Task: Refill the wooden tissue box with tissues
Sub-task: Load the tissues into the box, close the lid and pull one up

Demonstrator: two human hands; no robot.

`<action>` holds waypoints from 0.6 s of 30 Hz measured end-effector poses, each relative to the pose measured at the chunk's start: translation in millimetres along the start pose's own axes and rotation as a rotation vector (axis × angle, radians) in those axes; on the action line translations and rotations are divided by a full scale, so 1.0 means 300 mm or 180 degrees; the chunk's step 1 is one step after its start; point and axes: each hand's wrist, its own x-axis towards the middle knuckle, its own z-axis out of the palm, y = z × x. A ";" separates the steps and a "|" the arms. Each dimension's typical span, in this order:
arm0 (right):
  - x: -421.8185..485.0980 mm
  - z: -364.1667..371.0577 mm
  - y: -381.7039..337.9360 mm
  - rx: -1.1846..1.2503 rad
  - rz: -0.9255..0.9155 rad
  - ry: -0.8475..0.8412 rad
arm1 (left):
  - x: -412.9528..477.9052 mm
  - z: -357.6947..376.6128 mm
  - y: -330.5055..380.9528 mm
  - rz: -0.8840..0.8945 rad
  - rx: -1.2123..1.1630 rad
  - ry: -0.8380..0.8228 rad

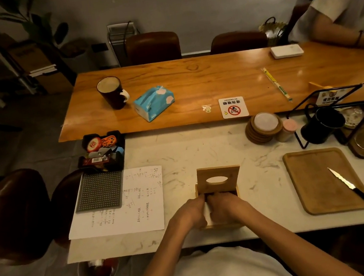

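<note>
The wooden tissue box (223, 225) sits on the white marble table in front of me. Its lid (217, 176), with an oval slot, stands tilted up at the far side. My left hand (192, 212) and my right hand (226, 206) are side by side over the open box, fingers curled down into it. A strip of white tissues (207, 213) shows between the two hands; both hands press on it. A blue soft pack of tissues (154, 102) lies on the brown wooden table beyond, far from my hands.
A wooden tray (314, 185) with a knife (349, 184) lies to the right. Written paper (125, 210) and a grey dotted mat (99, 191) lie to the left. Stacked coasters (263, 127), a black mug (322, 125) and a dark cup (112, 93) stand farther off. Another person's arm (339, 35) rests at the far right.
</note>
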 end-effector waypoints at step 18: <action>-0.118 0.024 0.065 0.0917 -0.0281 0.0738 | -0.105 -0.030 -0.077 0.0304 -0.0998 0.0284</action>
